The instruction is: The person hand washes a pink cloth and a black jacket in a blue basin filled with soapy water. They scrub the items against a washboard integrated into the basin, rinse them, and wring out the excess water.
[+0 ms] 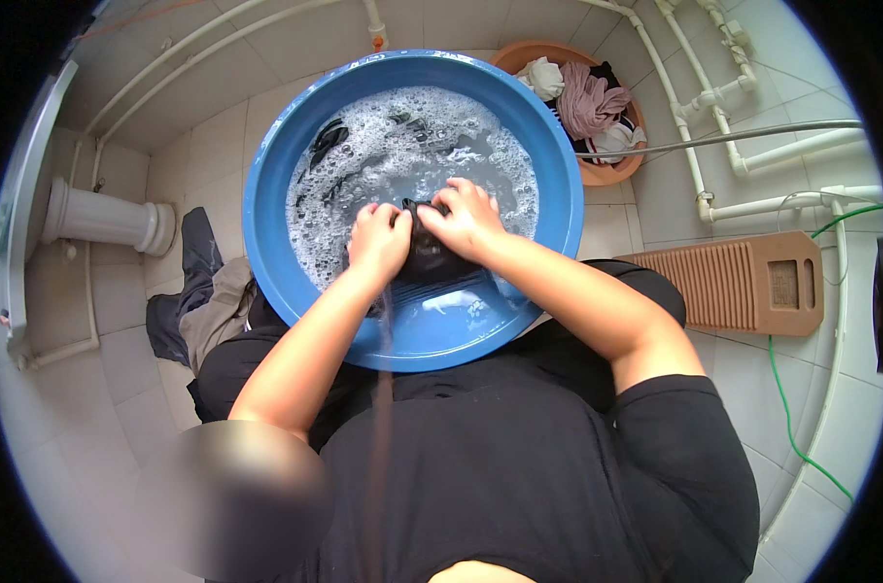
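A large blue basin (269, 233) stands before me, holding cloudy water topped with white suds (441, 112). Over its near part, a wet black garment (430, 255) is bunched between my hands. My left hand (380, 238) grips its left side with the fingers curled in. On the other side my right hand (466, 216) has its thumb pressed on the cloth and its fingers bent round it. The garment's lower part spreads toward the basin's near wall. More dark cloth (329, 141) pokes through the foam at the far left. What lies under the water is hidden.
Behind the basin at right, an orange tub (611, 175) holds pink, white and dark clothes. A brown washboard (723, 284) lies right of my knee. Dark and beige clothes (213, 301) lie on the left floor, near a white pedestal (111, 221). Pipes (699, 185) and a green hose (783, 398) run at right.
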`<state>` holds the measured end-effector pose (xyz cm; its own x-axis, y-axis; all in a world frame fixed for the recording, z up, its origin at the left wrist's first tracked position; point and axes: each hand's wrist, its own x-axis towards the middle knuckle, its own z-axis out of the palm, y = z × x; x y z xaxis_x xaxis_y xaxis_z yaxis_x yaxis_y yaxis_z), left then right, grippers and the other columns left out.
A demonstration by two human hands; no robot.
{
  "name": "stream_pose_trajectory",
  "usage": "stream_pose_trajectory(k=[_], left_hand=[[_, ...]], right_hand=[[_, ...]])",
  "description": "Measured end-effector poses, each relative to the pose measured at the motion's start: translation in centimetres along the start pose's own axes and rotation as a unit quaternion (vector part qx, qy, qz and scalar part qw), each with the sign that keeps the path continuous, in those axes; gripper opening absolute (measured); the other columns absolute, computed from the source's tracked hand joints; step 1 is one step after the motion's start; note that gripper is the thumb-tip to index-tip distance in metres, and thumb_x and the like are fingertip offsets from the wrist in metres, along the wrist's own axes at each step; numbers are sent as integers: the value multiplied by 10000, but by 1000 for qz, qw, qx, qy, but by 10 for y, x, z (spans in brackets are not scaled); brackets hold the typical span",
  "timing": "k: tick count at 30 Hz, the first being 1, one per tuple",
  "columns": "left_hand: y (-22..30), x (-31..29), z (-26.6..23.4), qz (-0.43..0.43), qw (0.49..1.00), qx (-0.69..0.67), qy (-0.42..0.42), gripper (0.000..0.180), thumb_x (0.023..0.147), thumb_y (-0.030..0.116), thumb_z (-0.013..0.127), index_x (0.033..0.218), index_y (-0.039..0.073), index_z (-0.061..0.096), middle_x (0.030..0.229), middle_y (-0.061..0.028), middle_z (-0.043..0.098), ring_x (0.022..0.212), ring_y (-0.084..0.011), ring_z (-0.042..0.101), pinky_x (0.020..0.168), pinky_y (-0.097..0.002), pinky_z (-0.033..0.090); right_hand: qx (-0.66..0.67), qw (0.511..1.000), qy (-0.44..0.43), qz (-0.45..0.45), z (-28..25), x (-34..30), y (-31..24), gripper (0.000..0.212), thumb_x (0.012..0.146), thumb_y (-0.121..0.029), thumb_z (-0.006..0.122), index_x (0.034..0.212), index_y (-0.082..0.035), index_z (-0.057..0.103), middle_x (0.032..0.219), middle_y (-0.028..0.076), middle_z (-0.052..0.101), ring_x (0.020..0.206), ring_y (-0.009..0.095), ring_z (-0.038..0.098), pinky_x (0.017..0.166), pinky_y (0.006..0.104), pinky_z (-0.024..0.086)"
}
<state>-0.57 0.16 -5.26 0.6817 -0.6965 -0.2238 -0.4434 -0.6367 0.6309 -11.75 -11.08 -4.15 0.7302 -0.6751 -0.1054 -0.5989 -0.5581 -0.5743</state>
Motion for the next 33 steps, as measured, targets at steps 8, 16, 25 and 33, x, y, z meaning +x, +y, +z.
stream_pose_trajectory(k=[8, 16, 25, 33], left_hand=[[4, -81, -1, 267, 955, -77, 106, 186, 708, 184, 615, 674, 36, 507, 884, -162, 521, 820, -333, 504, 737, -416, 404], [-6, -29, 10, 217, 961, -168, 18, 281, 807, 265, 491, 653, 32, 515, 676, -175, 510, 645, -370, 497, 586, -423, 392], [-14, -13, 16, 169, 960, -214, 62, 373, 872, 323, 461, 665, 16, 501, 661, -199, 500, 628, -369, 496, 570, -398, 386], [-13, 8, 10, -156, 909, -338, 189, 367, 881, 344, 568, 748, 3, 529, 688, -69, 550, 634, -152, 479, 608, -312, 421]], right_hand=[[81, 941, 40, -327, -8, -64, -5, 315, 584, -325, 681, 719, -56, 590, 981, 125, 550, 918, 314, 518, 782, 433, 413], [151, 939, -43, -305, 15, -14, 8, 235, 661, -306, 580, 656, -72, 558, 687, 128, 551, 658, 329, 561, 597, 414, 465], [192, 946, -171, -197, 15, 20, 10, 379, 739, -402, 514, 809, -46, 622, 830, 194, 616, 798, 383, 578, 690, 423, 468], [-25, 990, -62, -126, -31, -5, 15, 826, 665, -649, 608, 1256, -102, 424, 1188, 143, 507, 1053, 326, 537, 876, 400, 448]])
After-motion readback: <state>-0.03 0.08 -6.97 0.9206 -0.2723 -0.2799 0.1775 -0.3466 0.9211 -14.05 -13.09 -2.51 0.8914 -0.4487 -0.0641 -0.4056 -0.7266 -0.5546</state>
